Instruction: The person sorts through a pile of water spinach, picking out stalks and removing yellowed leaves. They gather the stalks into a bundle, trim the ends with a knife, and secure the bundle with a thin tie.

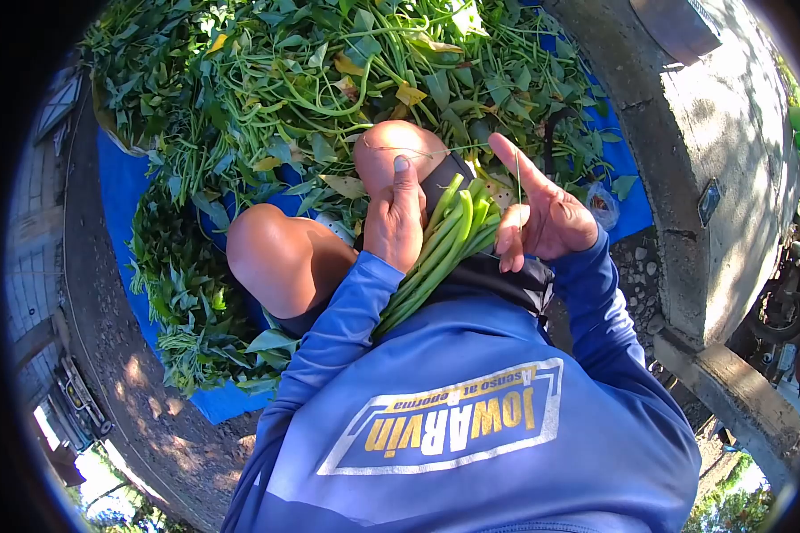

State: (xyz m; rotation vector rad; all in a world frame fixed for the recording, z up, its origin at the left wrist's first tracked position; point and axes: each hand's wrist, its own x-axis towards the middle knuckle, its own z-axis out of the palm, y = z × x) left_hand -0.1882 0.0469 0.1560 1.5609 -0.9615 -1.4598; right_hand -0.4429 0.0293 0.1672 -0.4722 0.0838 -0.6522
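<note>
Bundle: long green stalks (453,253), gathered side by side, lying slantwise over the lap, lower ends against the blue shirt (418,382).
Left hand: at the left side of the bundle; thumb raised, fingers largely hidden, so grip cannot be confirmed.
Right hand: at the right side of the bundle (556,218); index finger extended, the others partly bent, hand spread.
Strand: thin, green (518,169); passes by the right index finger and extends toward the left thumb, beyond the upper end of the bundle.
Knees: one just beyond the bundle (398,147), one to its left (271,253).
Leafy heap: beyond and left of the bundle (311,89), on a blue tarp (129,204).
Clear plastic: right of the bundle (602,209).
</note>
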